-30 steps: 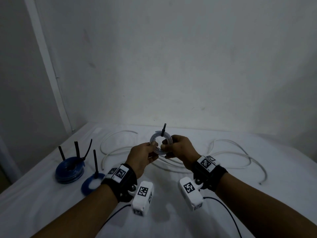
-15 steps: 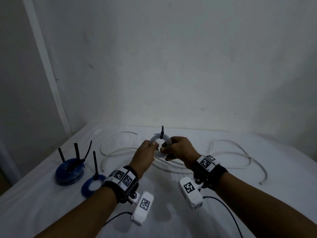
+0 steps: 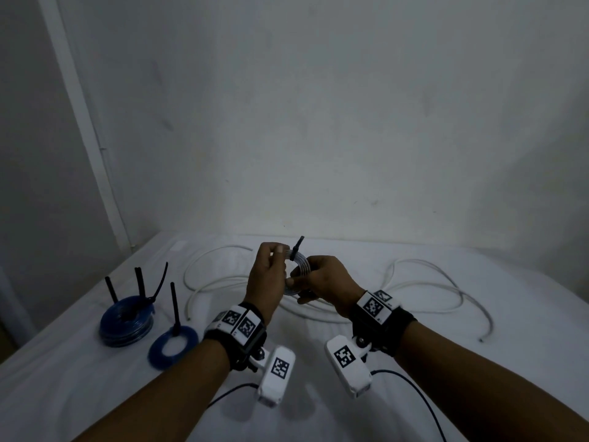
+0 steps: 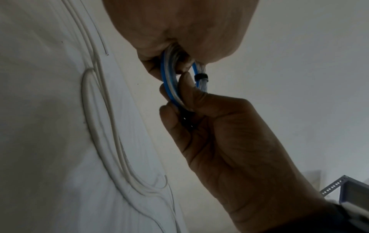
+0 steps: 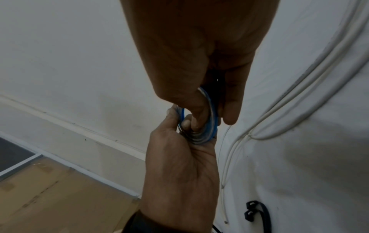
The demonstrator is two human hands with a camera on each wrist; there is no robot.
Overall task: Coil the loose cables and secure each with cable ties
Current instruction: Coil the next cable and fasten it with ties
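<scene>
Two hands of mine meet above the white cloth-covered table [image 3: 478,393], well clear of the long loose white cable [image 3: 424,282] sprawled at its far side; at near left sit the large coiled blue cable [image 3: 126,327] and the small flat blue coil [image 3: 173,346], each tied; my left hand [image 3: 267,279] and right hand [image 3: 328,282] both pinch the little blue-and-white cable ring [image 4: 171,85], its black cable tie [image 3: 298,245] standing up at the top.

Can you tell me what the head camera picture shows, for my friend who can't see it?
Both hands, left hand and right hand, hold a small cable coil with a black cable tie above a white table.
</scene>
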